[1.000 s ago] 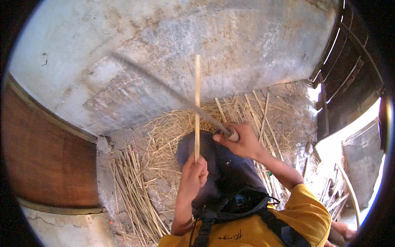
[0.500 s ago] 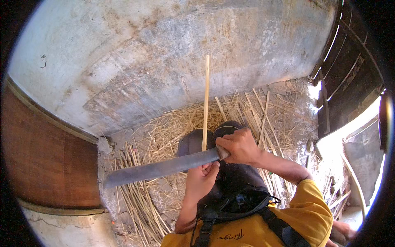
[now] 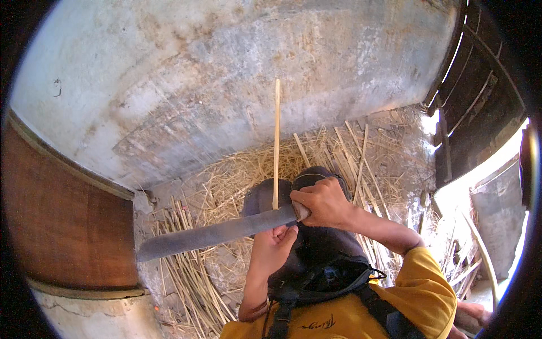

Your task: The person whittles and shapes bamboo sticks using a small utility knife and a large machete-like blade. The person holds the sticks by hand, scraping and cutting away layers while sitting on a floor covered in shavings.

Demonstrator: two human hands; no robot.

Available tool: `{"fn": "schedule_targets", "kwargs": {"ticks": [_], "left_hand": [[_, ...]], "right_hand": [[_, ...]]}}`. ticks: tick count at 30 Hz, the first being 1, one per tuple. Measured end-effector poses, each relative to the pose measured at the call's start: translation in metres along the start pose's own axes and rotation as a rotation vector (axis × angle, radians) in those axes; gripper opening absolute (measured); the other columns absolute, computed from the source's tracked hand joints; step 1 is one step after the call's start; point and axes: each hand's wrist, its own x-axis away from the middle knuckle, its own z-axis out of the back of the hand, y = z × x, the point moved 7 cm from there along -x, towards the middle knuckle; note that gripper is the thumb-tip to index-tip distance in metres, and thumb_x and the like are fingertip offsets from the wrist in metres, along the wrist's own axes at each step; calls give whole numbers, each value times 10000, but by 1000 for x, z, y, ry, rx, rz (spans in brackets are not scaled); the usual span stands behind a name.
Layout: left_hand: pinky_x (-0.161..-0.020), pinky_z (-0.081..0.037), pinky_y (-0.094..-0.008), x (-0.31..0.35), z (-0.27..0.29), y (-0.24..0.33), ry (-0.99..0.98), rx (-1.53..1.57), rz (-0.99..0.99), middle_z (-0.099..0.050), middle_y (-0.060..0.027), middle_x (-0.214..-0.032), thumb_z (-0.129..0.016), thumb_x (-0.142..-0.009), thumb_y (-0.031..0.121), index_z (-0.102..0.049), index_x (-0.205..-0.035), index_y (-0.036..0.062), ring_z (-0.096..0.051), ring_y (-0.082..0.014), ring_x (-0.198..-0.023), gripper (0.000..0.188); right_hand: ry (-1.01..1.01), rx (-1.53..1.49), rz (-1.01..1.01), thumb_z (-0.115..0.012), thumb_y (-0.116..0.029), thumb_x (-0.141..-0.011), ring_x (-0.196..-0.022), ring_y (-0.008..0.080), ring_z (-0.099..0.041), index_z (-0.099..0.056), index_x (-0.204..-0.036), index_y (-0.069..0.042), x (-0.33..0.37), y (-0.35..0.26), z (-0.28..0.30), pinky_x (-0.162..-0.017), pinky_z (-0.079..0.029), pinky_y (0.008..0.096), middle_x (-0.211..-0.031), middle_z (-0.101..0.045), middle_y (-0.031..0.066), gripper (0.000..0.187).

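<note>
My right hand [image 3: 326,204] is closed round the short handle of a machete [image 3: 209,236] with a wide grey blade. The blade reaches leftward, low over my lap, and crosses the near part of a thin pale bamboo strip [image 3: 276,141]. From the blade, the strip runs straight away from me, toward the wall. Just on the near side of the blade, my left hand [image 3: 272,247] pinches with thumb and fingers. The strip's near end, hidden by the blade and fingers, appears to be in that pinch.
Curly shavings [image 3: 282,163] cover the ground past my knees. A bundle of split strips [image 3: 195,271] lies at my left, and more long strips [image 3: 361,158] at the right. A stained wall [image 3: 254,73] rises ahead, with a brown wooden panel [image 3: 68,220] on the left. Part of another person [image 3: 474,313] shows at lower right.
The machete and both hands have shifted slightly left. The bamboo strip has moved a little left and toward me, and stands nearly straight in view. Both grips stay the same.
</note>
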Motion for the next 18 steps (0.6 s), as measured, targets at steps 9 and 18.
{"fn": "schedule_targets", "kwargs": {"ticks": [9,18], "left_hand": [[-656,-393,-184,4,8,1,-26,-132,-6,-337,55,-818,-633,-932,-100,-458,-961,71,-364,-27,-717,246],[-544,-326,-207,11,13,-4,92,26,-16,-471,96,-748,-706,-926,23,-528,-913,117,-418,-7,-636,201]], "right_hand": [[29,15,9,-793,-210,-576,-647,297,-678,-689,-951,-110,-1,-3,-9,-578,-507,434,-707,-632,44,403],[49,38,22,-766,-196,-597,-620,300,-665,-680,-901,-130,-3,-8,-11,-574,-504,452,-691,-632,37,322]]}}
